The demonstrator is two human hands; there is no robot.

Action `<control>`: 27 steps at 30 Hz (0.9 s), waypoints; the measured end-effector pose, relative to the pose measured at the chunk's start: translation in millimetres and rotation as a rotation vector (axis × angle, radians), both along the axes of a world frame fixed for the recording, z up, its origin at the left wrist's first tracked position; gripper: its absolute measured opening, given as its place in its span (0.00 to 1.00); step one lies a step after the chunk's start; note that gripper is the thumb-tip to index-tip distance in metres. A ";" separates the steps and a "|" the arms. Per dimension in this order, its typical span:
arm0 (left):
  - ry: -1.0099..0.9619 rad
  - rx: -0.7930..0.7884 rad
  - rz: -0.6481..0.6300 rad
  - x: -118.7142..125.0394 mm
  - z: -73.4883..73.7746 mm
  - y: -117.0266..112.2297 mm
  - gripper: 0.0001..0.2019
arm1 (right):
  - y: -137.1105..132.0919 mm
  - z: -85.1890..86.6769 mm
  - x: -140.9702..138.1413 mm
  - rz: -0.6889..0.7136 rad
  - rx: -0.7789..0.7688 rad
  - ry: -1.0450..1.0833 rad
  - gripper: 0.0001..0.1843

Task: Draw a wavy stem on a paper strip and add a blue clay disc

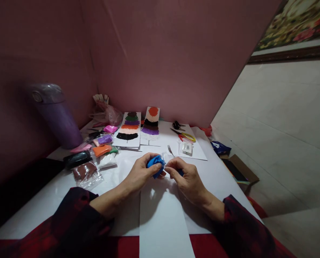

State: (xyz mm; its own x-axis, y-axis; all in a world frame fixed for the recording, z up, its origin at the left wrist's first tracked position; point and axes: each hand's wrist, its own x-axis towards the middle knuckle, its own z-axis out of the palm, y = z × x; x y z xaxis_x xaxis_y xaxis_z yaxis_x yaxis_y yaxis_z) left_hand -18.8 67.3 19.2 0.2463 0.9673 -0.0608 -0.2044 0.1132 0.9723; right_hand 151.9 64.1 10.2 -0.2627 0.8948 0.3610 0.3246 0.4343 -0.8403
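My left hand [144, 171] is wrapped around a clear plastic packet of blue clay [154, 165], the thumb pressing on its near side. The packet's loose, crinkled plastic stands up toward the right. Right beside it, my right hand [185, 175] is closed, with thumb and index finger pinched at the packet's edge. A bit of blue clay [180, 172] shows under its curled fingers. Below both hands lies a blank white paper strip [162, 218], reaching past the table's front edge. A small fork [171, 151] lies just beyond the hands.
Bags of coloured clay [102, 150] lie at left near a purple bottle [59, 116]. Behind stand two painted cards [129, 130] with coloured bands. Yellow-handled scissors [187, 137] and a small white packet [187, 147] lie at right. An open box [240, 170] sits beyond the table's right edge.
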 end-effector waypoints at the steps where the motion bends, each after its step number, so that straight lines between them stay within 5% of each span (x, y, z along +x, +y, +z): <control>1: -0.006 -0.004 -0.003 -0.1 0.2 -0.1 0.20 | 0.2 0.5 0.0 -0.010 -0.011 0.015 0.07; 8: -0.052 -0.025 -0.043 0.0 -1.8 2.1 0.17 | 9.1 5.0 6.8 -0.038 -0.176 0.213 0.09; 17: -0.052 0.019 -0.071 -4.4 -10.9 8.8 0.21 | 5.2 4.3 6.3 -0.094 0.016 0.118 0.02; 23: -0.047 0.002 0.031 -3.4 -5.3 7.6 0.19 | 2.7 4.8 5.7 0.010 -0.139 0.212 0.12; 27: -0.049 0.013 0.059 -2.1 -2.4 4.1 0.16 | 1.7 4.0 2.7 -0.052 -0.155 0.209 0.14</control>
State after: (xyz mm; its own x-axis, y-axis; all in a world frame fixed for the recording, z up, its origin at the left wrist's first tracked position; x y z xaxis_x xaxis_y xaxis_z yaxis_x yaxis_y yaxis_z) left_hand -20.9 71.4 16.8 0.1909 0.9809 -0.0369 -0.2581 0.0864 0.9622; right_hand 154.6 65.8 14.2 -0.1493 0.9539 0.2604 0.1552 0.2827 -0.9466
